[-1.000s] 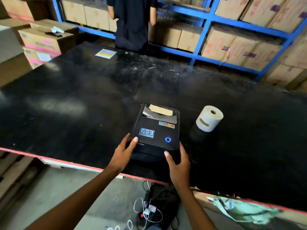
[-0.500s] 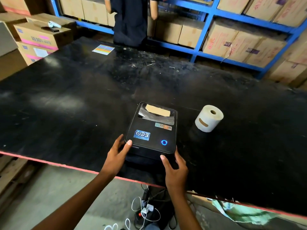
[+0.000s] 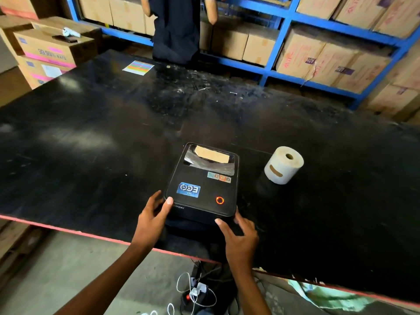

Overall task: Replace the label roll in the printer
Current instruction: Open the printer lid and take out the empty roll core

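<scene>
A black label printer (image 3: 202, 185) sits near the front edge of the black table (image 3: 91, 144). Its ring light glows orange-red, and a brown cardboard core shows through its top window. My left hand (image 3: 152, 218) grips the printer's front left corner, thumb on the lid. My right hand (image 3: 238, 235) holds the front right corner, fingers against the side. A white label roll (image 3: 284, 165) lies tilted on the table to the right of the printer, apart from both hands.
A person in dark clothes (image 3: 177, 28) stands at the table's far side before blue shelves (image 3: 279, 42) full of cardboard boxes. Stacked boxes (image 3: 50, 51) stand at the far left. A coloured sheet (image 3: 138, 67) lies on the table. Cables (image 3: 195, 292) lie on the floor below.
The printer's ring light has turned from blue to orange-red. Both hands stay on the front corners, and the lid's front edge looks slightly raised.
</scene>
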### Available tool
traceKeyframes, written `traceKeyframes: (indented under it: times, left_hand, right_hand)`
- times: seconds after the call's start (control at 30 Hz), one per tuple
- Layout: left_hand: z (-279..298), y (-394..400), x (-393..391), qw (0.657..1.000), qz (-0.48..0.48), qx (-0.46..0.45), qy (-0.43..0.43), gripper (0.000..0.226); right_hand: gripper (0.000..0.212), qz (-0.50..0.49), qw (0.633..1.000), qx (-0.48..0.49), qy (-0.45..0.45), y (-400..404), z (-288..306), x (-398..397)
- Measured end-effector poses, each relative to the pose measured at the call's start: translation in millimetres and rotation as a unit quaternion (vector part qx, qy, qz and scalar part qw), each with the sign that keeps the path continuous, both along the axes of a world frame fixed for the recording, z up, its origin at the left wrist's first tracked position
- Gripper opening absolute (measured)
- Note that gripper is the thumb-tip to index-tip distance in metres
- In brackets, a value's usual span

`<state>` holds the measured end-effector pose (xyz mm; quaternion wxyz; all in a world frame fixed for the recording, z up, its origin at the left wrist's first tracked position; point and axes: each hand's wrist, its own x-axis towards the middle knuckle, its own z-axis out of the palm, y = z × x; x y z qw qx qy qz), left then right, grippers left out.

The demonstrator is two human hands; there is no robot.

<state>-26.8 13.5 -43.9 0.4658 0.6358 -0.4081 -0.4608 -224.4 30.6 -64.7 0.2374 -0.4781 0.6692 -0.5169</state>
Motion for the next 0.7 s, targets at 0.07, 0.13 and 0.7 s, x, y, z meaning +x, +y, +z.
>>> traceKeyframes:
  times: [0.07, 0.13, 0.7]
  left_hand:
    - [-2, 0, 2, 1.000, -0.003, -0.006, -0.013, 0.046]
    - [-5, 0, 7, 1.000, -0.004, -0.013, -0.016, 0.034]
    - [-23, -27, 33, 0.998, -0.064, -0.011, -0.023, 0.025]
  right_hand:
    - [0.069, 0.011, 1.000, -0.006, 0.010, -3, 4, -4]
    - [0.063, 0.020, 0.999, -0.021, 0.032, -11, 18, -8]
    - [0.057, -0.009, 1.000, -0.006, -0.010, -156, 139, -21]
